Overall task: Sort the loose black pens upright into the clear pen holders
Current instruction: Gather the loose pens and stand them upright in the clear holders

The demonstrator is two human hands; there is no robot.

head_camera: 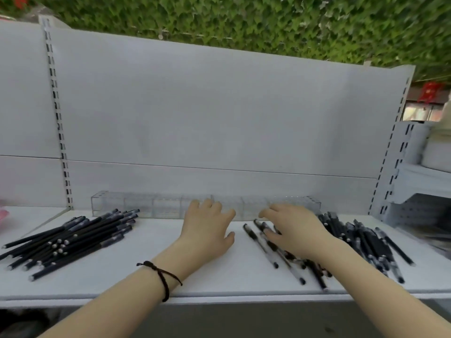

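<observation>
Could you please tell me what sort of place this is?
Probably a shop's stationery shelf: white slotted shelving uprights, a row of clear pen holders along the back, piles of black pens.

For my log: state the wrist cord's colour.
Nearly black; the cord on the left wrist, head view.

White metal shop shelving, seen from the front: a flat shelf board (146, 276) spans the foreground, backed by a plain pale-grey back panel (195, 106) with one horizontal seam low down. A slotted left upright (58, 113) and a slotted right upright (393, 147) flank it. Above the panel, a leafy green wall (244, 15). Far right, a neighbouring white shelf unit (424, 176) and a blurred red object (429, 92). Light even, soft
</observation>
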